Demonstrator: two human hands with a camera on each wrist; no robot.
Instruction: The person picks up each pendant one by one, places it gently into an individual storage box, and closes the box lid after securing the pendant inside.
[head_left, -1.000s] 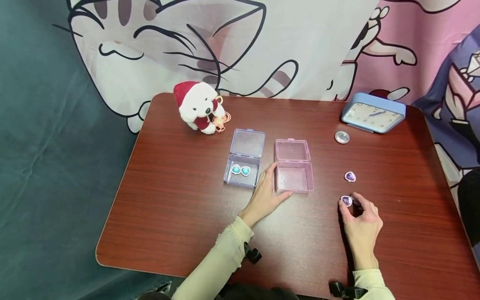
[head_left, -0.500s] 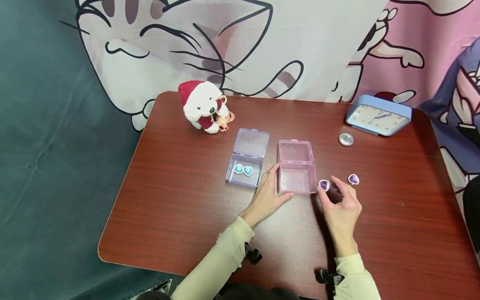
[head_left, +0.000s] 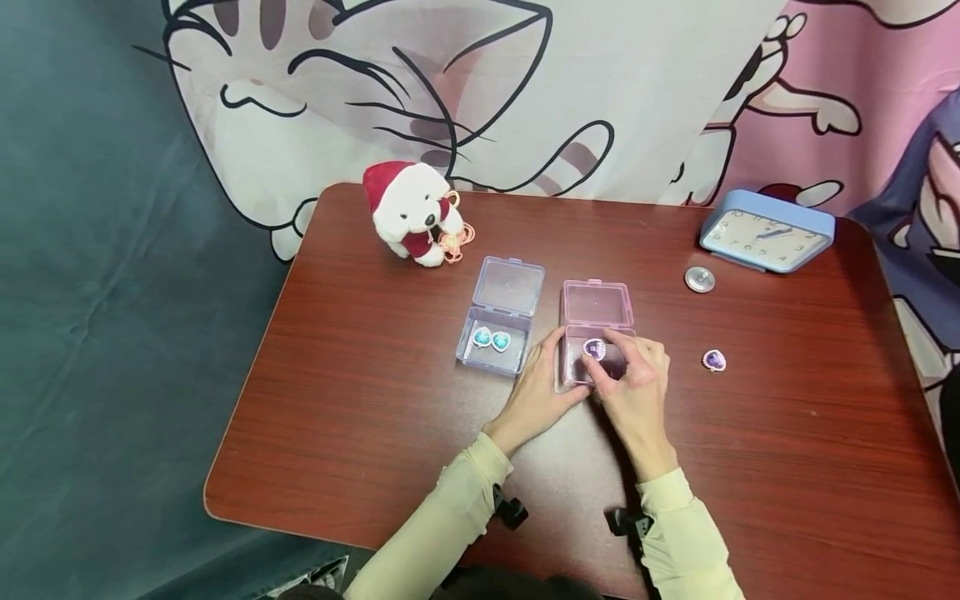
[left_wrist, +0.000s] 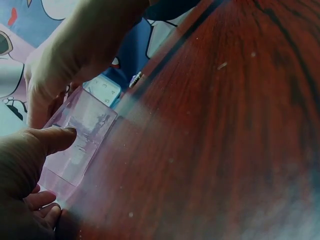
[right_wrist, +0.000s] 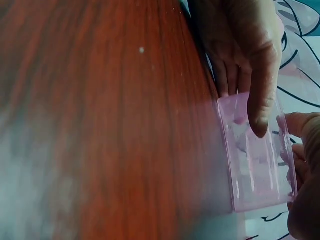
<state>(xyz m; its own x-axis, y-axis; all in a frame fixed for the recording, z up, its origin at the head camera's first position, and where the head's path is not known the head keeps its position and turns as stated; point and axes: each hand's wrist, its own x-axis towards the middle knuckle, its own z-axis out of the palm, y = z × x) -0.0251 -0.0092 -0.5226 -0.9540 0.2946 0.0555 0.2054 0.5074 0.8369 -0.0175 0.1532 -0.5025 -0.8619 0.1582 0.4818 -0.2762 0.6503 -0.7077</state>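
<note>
My left hand (head_left: 534,390) holds the open pink plastic box (head_left: 577,373), its thumb along the near wall and its fingers at the left side. The thumb lies against the wall of the same box in the left wrist view, where the pink box (left_wrist: 82,145) looks see-through. Between the thumb and index finger of my right hand (head_left: 636,392) is a purple gem with a pale beaded edge (head_left: 594,349), over the pink box's lower half. A second purple gem (head_left: 714,360) lies on the table to the right.
Left of the pink box stands an open bluish box (head_left: 470,356) with two turquoise gems (head_left: 491,338) inside. Farther back are a white plush bear (head_left: 412,208) in a red hat, a round silver disc (head_left: 700,279) and a blue clock (head_left: 768,233). A patterned curtain hangs behind the table.
My right hand has carried the purple gem from the table at the right leftward to over the pink box. My left hand has kept its hold on the box.
</note>
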